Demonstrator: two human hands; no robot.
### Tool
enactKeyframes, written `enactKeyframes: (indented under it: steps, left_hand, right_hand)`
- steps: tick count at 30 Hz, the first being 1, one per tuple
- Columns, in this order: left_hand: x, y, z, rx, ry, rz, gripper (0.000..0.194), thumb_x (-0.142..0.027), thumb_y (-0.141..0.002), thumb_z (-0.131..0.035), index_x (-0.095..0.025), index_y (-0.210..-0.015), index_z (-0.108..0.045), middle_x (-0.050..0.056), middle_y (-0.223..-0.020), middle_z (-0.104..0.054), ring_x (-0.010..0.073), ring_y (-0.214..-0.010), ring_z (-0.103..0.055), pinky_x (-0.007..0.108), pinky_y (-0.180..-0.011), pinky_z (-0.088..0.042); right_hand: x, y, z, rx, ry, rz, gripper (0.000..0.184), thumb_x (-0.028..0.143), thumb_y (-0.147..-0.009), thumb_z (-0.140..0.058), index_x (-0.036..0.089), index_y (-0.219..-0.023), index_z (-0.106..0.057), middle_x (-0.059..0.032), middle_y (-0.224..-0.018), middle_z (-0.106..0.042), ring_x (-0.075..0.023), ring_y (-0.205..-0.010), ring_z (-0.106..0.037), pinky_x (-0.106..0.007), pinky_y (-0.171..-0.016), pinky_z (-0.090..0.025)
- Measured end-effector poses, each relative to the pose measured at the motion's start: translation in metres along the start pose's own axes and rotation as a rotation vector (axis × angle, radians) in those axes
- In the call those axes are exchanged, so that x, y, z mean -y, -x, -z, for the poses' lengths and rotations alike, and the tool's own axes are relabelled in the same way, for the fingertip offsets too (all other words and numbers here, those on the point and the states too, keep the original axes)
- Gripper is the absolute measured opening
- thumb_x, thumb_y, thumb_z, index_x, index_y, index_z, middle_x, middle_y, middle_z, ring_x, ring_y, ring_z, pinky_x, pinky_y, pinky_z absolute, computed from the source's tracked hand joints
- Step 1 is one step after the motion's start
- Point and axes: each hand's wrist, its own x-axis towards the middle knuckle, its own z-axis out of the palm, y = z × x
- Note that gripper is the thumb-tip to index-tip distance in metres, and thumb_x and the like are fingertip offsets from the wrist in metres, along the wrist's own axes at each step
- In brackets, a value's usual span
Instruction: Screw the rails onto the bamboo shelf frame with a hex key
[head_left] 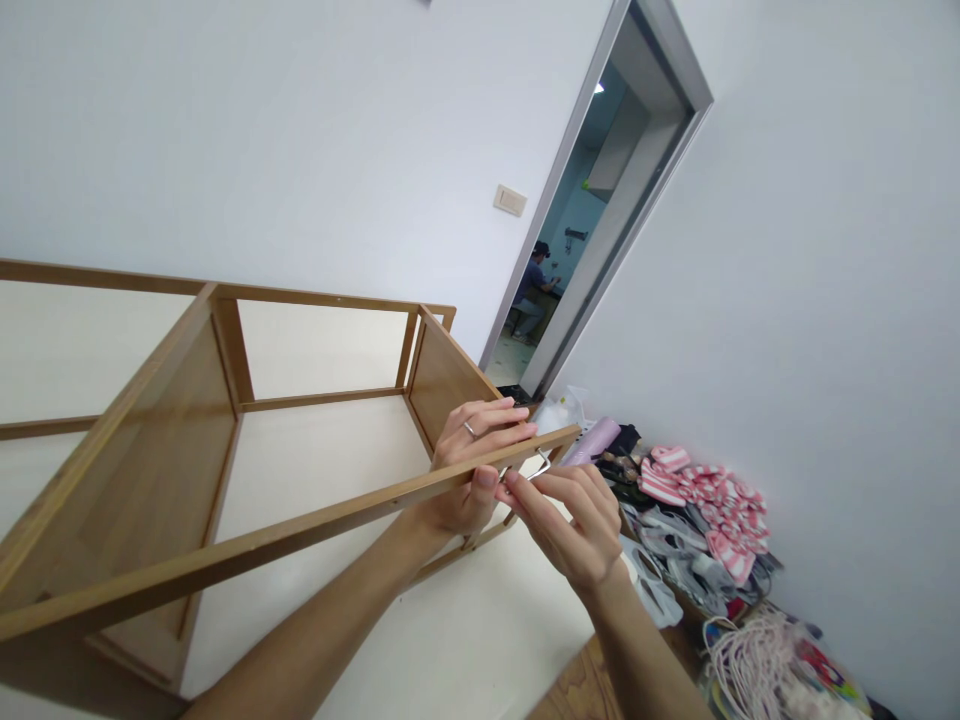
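My left hand, with a ring on one finger, is closed around the front rail of a wooden frame near its right end. Its fingers lie over the far side and its thumb is on the near side. Close by, my right hand pinches a thin, bent silver hex key. The key's short arm meets the rail close to the corner. My fingertips partly hide the key's long arm, and the two hands nearly touch.
Wooden panels divide the frame, which stands on a white surface. To the right, clothes and a bundle of pale cords are piled along the wall. Past an open doorway, a person sits in another room.
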Motion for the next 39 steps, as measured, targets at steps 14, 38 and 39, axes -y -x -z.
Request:
enactKeyframes:
  steps: [14, 38, 39]
  left_hand:
    - [0.004, 0.002, -0.002, -0.03, 0.01, -0.004, 0.07, -0.059, -0.109, -0.02, -0.021, -0.117, -0.079, 0.012, -0.121, -0.077, 0.0289, -0.124, -0.067, 0.051, -0.11, -0.048]
    - [0.001, 0.001, -0.001, -0.01, -0.027, -0.028, 0.061, -0.05, -0.111, -0.021, -0.021, -0.121, -0.074, 0.012, -0.124, -0.075, 0.0286, -0.126, -0.065, 0.05, -0.11, -0.047]
    - [0.001, 0.001, -0.001, -0.007, -0.029, -0.029, 0.061, -0.05, -0.111, -0.021, -0.021, -0.121, -0.074, 0.012, -0.124, -0.075, 0.0286, -0.126, -0.065, 0.05, -0.11, -0.046]
  right_hand:
    - [0.01, -0.013, -0.002, 0.024, 0.041, -0.138, 0.022, 0.014, -0.097, -0.068, 0.019, -0.118, -0.067, -0.0017, -0.073, -0.067, -0.015, -0.062, -0.058, -0.029, -0.063, -0.049]
    - [0.001, -0.04, 0.008, 0.115, 0.019, -0.27, 0.014, 0.015, -0.108, -0.045, 0.022, -0.099, -0.054, 0.0017, -0.075, -0.058, -0.0122, -0.064, -0.056, -0.023, -0.059, -0.043]
    - [0.0, -0.04, 0.008, 0.109, 0.022, -0.293, 0.014, 0.016, -0.108, -0.046, 0.023, -0.098, -0.053, 0.0021, -0.075, -0.058, -0.0118, -0.063, -0.057, -0.023, -0.059, -0.043]
